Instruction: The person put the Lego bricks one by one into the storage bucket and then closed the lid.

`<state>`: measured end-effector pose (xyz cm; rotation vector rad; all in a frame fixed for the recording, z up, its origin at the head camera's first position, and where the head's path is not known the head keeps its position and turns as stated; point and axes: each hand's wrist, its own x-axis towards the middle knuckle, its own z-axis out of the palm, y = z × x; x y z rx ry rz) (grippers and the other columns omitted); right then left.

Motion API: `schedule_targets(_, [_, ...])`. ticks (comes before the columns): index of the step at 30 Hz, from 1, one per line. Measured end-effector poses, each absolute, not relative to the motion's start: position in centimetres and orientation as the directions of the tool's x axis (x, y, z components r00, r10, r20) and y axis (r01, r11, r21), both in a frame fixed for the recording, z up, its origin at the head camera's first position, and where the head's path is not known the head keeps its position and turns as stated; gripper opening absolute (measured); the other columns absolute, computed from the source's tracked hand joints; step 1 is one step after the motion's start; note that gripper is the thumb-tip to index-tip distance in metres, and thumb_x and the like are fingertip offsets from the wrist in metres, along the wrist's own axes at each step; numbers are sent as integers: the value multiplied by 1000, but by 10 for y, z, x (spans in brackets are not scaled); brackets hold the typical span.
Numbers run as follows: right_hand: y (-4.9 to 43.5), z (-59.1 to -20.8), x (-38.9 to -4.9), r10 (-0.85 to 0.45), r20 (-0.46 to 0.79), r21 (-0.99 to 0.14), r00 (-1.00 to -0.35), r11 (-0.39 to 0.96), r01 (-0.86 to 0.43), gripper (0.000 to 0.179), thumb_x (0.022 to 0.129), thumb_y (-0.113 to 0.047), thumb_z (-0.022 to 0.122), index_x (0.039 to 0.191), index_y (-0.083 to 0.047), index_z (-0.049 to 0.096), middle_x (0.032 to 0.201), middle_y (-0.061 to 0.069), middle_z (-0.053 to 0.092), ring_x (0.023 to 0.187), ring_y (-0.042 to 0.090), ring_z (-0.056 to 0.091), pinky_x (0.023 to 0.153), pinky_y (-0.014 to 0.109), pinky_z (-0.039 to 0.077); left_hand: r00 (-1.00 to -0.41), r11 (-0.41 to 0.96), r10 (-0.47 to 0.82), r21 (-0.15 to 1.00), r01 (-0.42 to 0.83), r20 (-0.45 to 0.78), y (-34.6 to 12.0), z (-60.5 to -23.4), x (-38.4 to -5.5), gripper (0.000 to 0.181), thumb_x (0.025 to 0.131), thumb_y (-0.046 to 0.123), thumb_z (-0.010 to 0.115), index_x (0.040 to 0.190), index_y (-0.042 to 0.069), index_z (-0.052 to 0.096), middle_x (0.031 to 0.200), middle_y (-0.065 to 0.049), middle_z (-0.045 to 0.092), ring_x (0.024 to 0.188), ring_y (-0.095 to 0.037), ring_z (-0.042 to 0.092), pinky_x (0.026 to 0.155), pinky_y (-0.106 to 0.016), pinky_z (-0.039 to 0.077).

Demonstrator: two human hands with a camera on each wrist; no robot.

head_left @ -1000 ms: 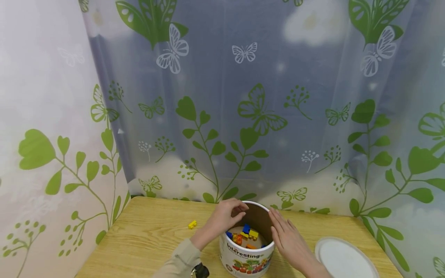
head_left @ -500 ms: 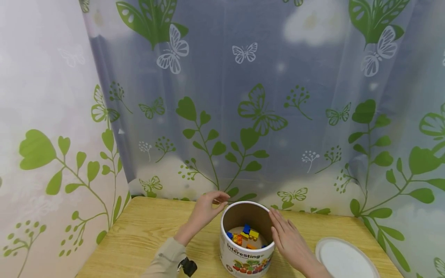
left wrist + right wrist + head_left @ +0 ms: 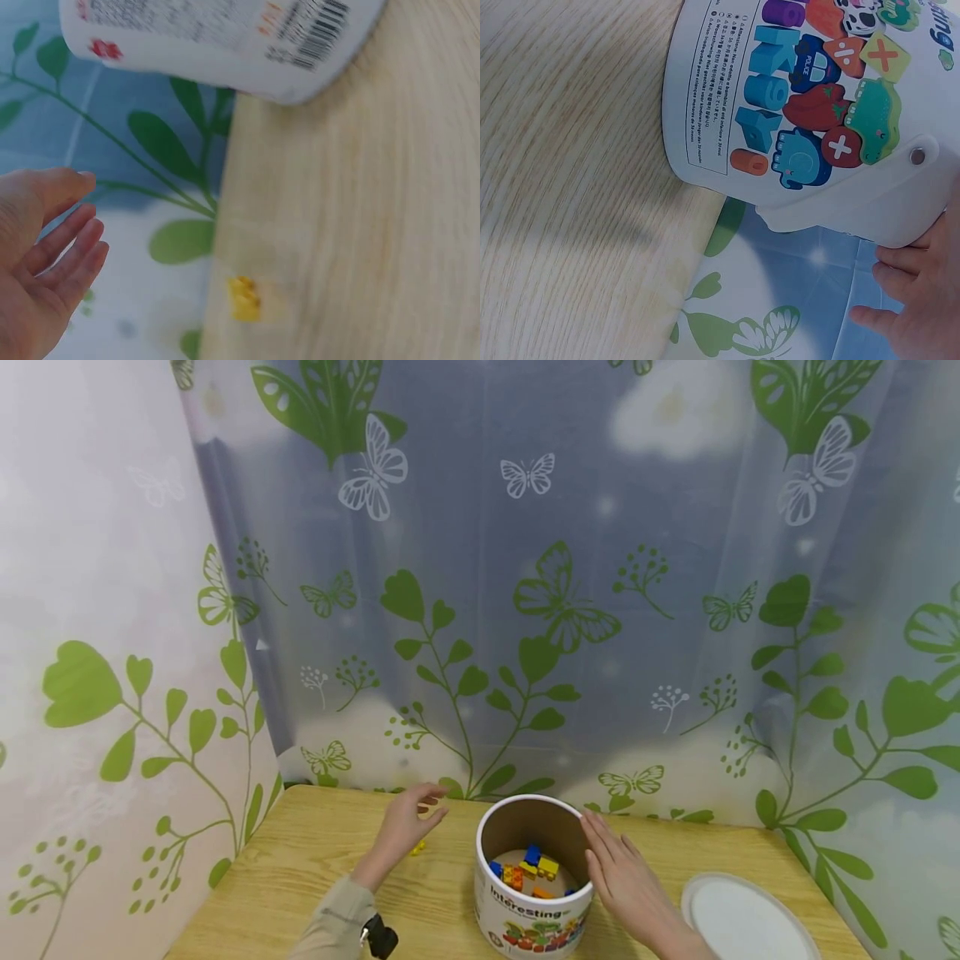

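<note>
A round white bucket with printed lettering and pictures stands on the wooden table. Blue, yellow and orange toy building bricks lie at its bottom. My right hand rests on the bucket's right rim with its fingers fairly straight; in the right wrist view its fingertips touch the bucket near a white handle strap. To the left of the bucket, my left hand is above the table, holding nothing, fingers relaxed. A small yellow toy brick lies on the table, partly hidden by that hand in the head view.
A round white lid lies on the table to the right of the bucket. Behind the table's far edge hangs a curtain printed with leaves and butterflies. A similarly printed white surface is on the left.
My left hand has moved left, from above the bucket's opening to near the loose yellow brick. The right hand and the bucket have stayed in place.
</note>
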<state>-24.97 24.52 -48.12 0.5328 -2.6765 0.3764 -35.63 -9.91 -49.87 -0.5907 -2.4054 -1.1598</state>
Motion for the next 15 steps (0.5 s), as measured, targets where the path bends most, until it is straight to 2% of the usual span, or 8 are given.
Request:
schedule_targets(8, [245, -481, -249, -307, 403, -201, -862, 889, -411, 49, 107, -18, 49, 152, -1, 43, 160, 14, 38, 145, 34, 39, 111, 62, 38, -896, 576, 161, 697, 427, 415, -115, -528, -361, 30, 86, 1, 78, 115, 2, 72, 113, -15, 72, 102, -38, 67, 83, -50, 59])
schedule_targets(15, [246, -482, -250, -307, 412, -192, -858, 891, -412, 49, 106, -18, 50, 152, -1, 44, 159, 14, 39, 145, 33, 40, 111, 61, 39, -923, 553, 169, 742, 378, 344, -123, -544, -357, 31, 83, -2, 80, 113, -4, 71, 111, -22, 70, 98, -40, 68, 81, -48, 60])
